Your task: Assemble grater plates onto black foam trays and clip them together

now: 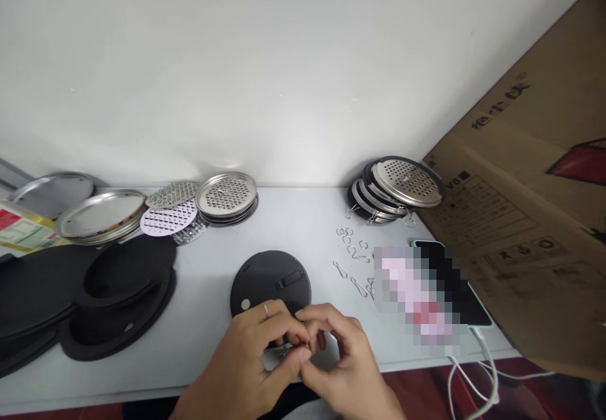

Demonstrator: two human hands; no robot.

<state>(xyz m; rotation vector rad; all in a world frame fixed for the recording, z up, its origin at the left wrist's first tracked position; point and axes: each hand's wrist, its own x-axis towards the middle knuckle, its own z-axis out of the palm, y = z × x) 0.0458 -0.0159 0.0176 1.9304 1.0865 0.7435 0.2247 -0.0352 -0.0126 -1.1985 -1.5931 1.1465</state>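
Note:
My left hand [258, 350] and my right hand [338, 357] meet over the front of the table, fingertips pinched together. Between them is a small silvery metal piece [285, 349], mostly covered by the fingers; whether it is a ring, a clip or both joined I cannot tell. Just beyond the hands lies a round black disc [265, 275] with a slotted tab and a pale round spot, its near edge hidden by my left hand. To the right are loose metal rings [346, 233] and wire spring clips [358, 287], scattered on the tabletop.
Black discs [38, 281] lie at left. Behind them are round metal lids [104, 211], perforated grater plates [169, 218] and a grater stack [227, 196]. Another stack with clips [402, 183] stands back right. A phone [473, 300], white cable [490, 369] and large carton [534, 218] border the right.

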